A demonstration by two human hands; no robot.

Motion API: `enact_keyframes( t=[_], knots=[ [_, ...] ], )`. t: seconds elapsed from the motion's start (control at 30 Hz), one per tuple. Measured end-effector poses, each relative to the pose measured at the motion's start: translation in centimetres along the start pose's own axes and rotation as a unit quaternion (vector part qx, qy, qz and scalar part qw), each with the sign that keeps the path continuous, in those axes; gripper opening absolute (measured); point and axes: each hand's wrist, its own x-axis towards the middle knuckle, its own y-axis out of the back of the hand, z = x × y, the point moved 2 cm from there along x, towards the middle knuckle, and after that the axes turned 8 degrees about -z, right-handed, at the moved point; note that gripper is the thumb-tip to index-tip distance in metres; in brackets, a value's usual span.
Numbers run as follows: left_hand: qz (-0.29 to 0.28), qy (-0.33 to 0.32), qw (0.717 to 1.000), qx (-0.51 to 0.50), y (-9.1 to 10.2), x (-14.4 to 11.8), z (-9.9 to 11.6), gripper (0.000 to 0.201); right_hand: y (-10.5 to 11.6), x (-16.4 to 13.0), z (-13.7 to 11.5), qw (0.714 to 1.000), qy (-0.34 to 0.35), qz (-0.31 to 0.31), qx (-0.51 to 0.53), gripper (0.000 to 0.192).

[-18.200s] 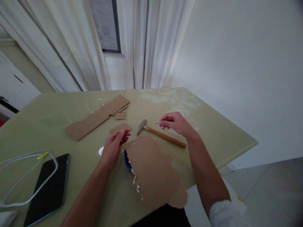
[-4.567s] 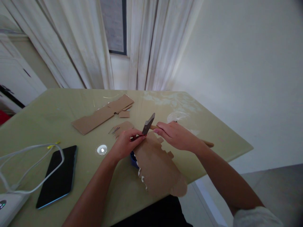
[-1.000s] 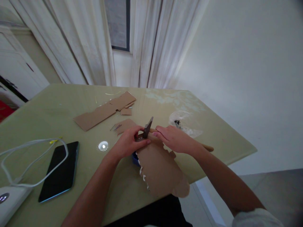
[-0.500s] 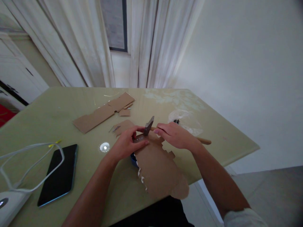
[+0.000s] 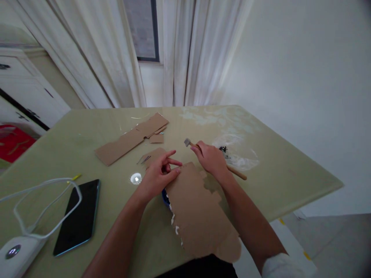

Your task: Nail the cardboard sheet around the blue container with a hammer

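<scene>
My right hand (image 5: 213, 157) is closed around the wooden handle of a hammer (image 5: 237, 172). Its grey metal head points left, apart from the cardboard. A large cut piece of brown cardboard (image 5: 199, 216) slants toward me over the table's front edge, with white glue-like blobs along its left side and notches on the right. Several small dark dots mark its top end. There my left hand (image 5: 160, 173) grips the top left corner, thumb on the surface and some fingers stretched out. Under the cardboard, part of a blue object (image 5: 165, 197) shows; the rest is hidden.
Cardboard strips (image 5: 131, 139) lie at the back, and thin metal pieces (image 5: 145, 158) rest on a small cardboard scrap (image 5: 156, 153). A clear plastic bag (image 5: 243, 154) with small black pieces is at right. Left are a tablet (image 5: 78, 216), white cable (image 5: 46, 183) and white device (image 5: 21, 251).
The hammer head has come away from the cardboard's top end and turned in my right hand. My left hand's fingers have spread somewhat. The whole view has shifted slightly.
</scene>
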Motion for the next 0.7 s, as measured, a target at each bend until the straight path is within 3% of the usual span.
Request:
enact_keyframes(
  t=[0.23, 0.5, 0.6, 0.7],
  knots=[
    [0.016, 0.045, 0.997, -0.061, -0.1, 0.0, -0.1, 0.054, -0.8, -0.5, 1.3, 1.0, -0.009, 0.004, 0.01, 0.046],
    [0.004, 0.046, 0.994, -0.095, -0.3, -0.2, 0.1, 0.049, -0.6, -1.1, 1.0, 0.999, -0.014, 0.044, 0.006, 0.046],
    [0.016, 0.046, 0.993, -0.104, -0.3, -0.1, 0.4, 0.049, -0.3, -1.3, 1.3, 0.997, -0.02, 0.076, 0.003, 0.05],
    [0.062, 0.054, 0.99, -0.113, 0.4, 0.1, 0.4, 0.048, 0.4, -1.7, 1.7, 0.989, -0.003, 0.142, 0.029, 0.052]
  ],
)
